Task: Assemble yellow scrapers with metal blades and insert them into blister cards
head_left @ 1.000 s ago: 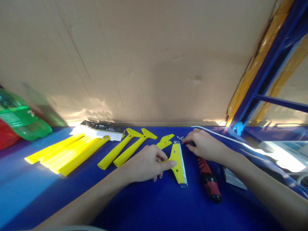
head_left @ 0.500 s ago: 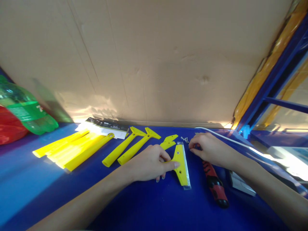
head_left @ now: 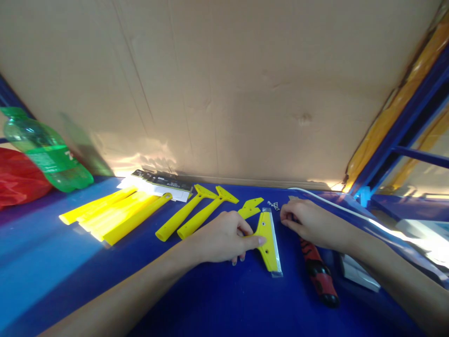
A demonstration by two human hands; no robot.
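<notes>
My left hand rests on the blue table and pinches the left side of a yellow scraper head that carries a clear blade along its right edge. My right hand lies just right of the head, fingertips curled together beside its top end; whether it holds one of the small metal screws scattered there is not visible. A red and black screwdriver lies under my right wrist.
Two yellow scraper handles, a small yellow plate, a stack of long yellow handles and black-and-white cards lie left. A green bottle and red bag sit far left. A cardboard wall stands behind, a white cable runs right.
My right hand has drawn back from the screws toward the top end of the scraper head. My left hand keeps its hold; the view has shifted slightly.
</notes>
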